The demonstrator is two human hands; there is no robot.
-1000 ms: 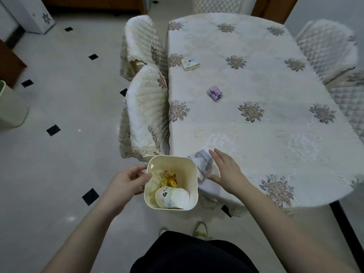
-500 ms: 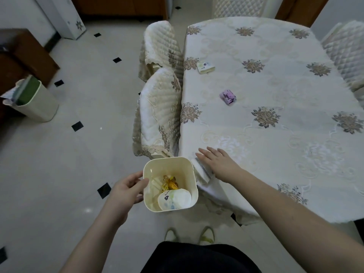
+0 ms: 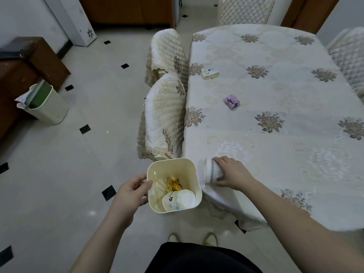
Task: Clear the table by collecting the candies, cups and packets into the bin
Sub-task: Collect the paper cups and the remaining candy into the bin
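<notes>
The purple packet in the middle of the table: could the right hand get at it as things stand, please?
Probably yes, once freed. The right hand now grips a white packet at the table's near edge; bare cloth lies between it and the purple packet, nothing blocking.

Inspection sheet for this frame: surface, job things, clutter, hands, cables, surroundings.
Surface: table under a cream floral cloth.
Job's things: cream bin held beside the table's near corner, with gold-wrapped candies and a white packet inside. White paper cup on its side at the table edge. Purple packet and white packet lie farther back on the cloth.
Clutter: nothing seen.
Hands: left hand grips the bin's rim; right hand holds the cup.
Cables: nothing seen.
Surroundings: quilted chairs at the table, tiled floor, a second bin by a dark cabinet.
</notes>
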